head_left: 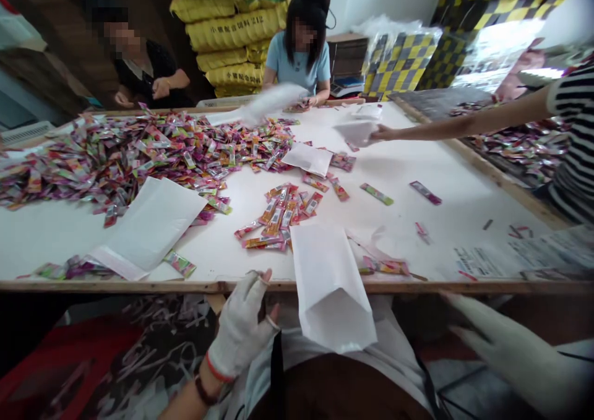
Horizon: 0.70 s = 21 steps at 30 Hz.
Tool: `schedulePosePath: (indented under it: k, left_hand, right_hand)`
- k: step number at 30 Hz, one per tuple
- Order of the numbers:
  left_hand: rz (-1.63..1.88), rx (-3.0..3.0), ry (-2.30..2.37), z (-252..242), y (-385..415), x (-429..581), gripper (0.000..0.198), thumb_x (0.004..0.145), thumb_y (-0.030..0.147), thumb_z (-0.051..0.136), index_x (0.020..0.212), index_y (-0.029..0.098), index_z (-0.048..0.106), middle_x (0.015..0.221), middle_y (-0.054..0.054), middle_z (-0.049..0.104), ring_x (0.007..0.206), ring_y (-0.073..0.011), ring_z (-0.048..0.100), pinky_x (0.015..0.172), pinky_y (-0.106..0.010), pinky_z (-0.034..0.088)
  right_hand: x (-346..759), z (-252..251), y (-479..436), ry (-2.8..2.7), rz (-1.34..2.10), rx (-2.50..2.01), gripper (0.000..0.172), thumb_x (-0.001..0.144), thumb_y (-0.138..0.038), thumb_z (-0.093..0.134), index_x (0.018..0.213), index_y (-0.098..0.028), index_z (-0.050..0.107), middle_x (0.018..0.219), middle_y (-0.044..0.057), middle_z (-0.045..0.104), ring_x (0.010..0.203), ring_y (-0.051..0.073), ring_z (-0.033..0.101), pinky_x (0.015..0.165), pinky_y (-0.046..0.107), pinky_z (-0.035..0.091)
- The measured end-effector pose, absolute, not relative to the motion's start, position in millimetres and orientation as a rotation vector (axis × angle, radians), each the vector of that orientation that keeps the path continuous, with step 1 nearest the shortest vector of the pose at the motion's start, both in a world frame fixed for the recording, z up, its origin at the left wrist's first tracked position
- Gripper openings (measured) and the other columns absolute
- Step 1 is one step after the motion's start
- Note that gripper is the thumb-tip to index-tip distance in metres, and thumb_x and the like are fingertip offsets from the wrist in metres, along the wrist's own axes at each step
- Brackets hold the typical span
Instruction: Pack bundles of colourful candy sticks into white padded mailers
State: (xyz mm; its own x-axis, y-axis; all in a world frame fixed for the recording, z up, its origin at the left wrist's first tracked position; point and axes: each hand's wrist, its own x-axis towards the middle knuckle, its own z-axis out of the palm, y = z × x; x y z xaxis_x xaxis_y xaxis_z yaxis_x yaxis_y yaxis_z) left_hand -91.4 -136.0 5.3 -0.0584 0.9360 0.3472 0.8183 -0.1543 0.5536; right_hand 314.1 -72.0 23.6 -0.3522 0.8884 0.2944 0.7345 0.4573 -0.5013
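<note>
A white paper-like bag [325, 259] lies over the near table edge, its mouth gaping toward me. To its left, my left hand [241, 327] wears a white glove with bare fingertips; the fingers are apart and hold nothing. My right hand [501, 346] is right of the bag, below the table edge, blurred, with fingers stretched out and nothing visible in them. Beyond the bag is a small pile of wrapped sticks [276, 216] in pink and orange. Another white bag [153, 222] lies flat on the left.
A large heap of colourful sachets [153, 154] covers the table's far left. Two people [299, 55] [143, 73] sit across. From the right, a striped-sleeved person's hand [383, 133] holds a white bag [356, 133]. A wooden rim [139, 286] edges the table [468, 185].
</note>
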Motion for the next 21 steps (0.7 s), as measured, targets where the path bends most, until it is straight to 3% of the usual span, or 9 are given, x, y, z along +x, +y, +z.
schedulePosePath:
  k: [2,4,6,9,13,16,18,21]
  left_hand:
    - [0.995,2.484,1.831,3,-122,-91,0.064,0.077,0.033,0.06,0.134,0.014,0.04,0.134,-0.02,0.045,0.128,-0.0332,0.036,0.103,-0.052,0.032]
    - [0.905,2.824,1.58,4,-109,-87,0.058,0.08,0.029,0.058,0.134,0.019,0.04,0.137,-0.016,0.044,0.133,-0.0322,0.028,0.106,-0.057,0.024]
    - [0.78,3.013,1.313,6,-103,-82,0.04,0.086,0.022,0.052,0.126,0.023,0.049,0.131,-0.007,0.052,0.131,-0.0248,0.033,0.109,-0.051,0.024]
    - [0.656,2.994,1.111,7,-106,-78,0.023,0.09,0.017,0.045,0.108,0.019,0.059,0.111,-0.002,0.065,0.115,-0.0133,0.05,0.106,-0.033,0.034]
    - [0.782,2.697,1.127,5,-119,-75,0.024,0.09,0.024,0.04,0.097,0.017,0.061,0.097,-0.007,0.068,0.1,-0.0162,0.058,0.096,-0.035,0.043]
    - [0.905,2.308,1.307,9,-122,-68,0.023,0.088,0.028,0.043,0.091,0.018,0.063,0.092,-0.006,0.067,0.09,-0.0177,0.059,0.086,-0.033,0.046]
    - [0.882,1.991,1.494,14,-119,-62,0.024,0.089,0.027,0.042,0.087,0.019,0.064,0.087,-0.004,0.066,0.084,-0.0161,0.059,0.079,-0.027,0.045]
    - [0.688,1.659,1.797,20,-108,-57,0.032,0.088,0.035,0.043,0.068,0.017,0.06,0.068,-0.002,0.06,0.067,-0.015,0.056,0.063,-0.024,0.041]
  right_hand:
    - [273,10,-52,-2.296,0.251,-1.142,0.05,0.08,-0.02,0.056,0.129,-0.022,0.048,0.131,0.014,0.052,0.12,0.028,0.049,0.1,0.046,0.041]
    - [234,3,-37,-2.41,0.067,-0.764,0.053,0.083,-0.013,0.05,0.134,-0.023,0.041,0.136,0.013,0.048,0.129,0.027,0.038,0.105,0.05,0.033]
    - [211,2,-31,-2.497,0.013,-0.443,0.046,0.086,-0.01,0.043,0.129,-0.025,0.045,0.129,0.008,0.056,0.129,0.023,0.038,0.107,0.049,0.03]
    - [209,2,-35,-2.552,0.167,-0.27,0.035,0.089,-0.013,0.04,0.121,-0.025,0.051,0.116,0.004,0.065,0.124,0.017,0.046,0.105,0.041,0.036]
    - [222,-1,-45,-2.412,0.472,-0.418,0.028,0.086,-0.015,0.05,0.111,-0.023,0.057,0.103,0.006,0.07,0.11,0.018,0.058,0.094,0.036,0.046]
    - [216,2,-46,-2.233,0.745,-0.806,0.015,0.086,-0.021,0.049,0.09,-0.021,0.063,0.083,0.004,0.07,0.082,0.016,0.065,0.073,0.028,0.053]
    - [205,7,-42,-2.144,0.884,-1.154,0.024,0.088,-0.03,0.043,0.075,-0.02,0.062,0.071,0.002,0.067,0.067,0.015,0.062,0.06,0.025,0.05]
    - [187,14,-30,-2.133,0.945,-1.516,0.031,0.087,-0.037,0.04,0.067,-0.02,0.056,0.064,0.001,0.061,0.063,0.015,0.057,0.059,0.027,0.046]
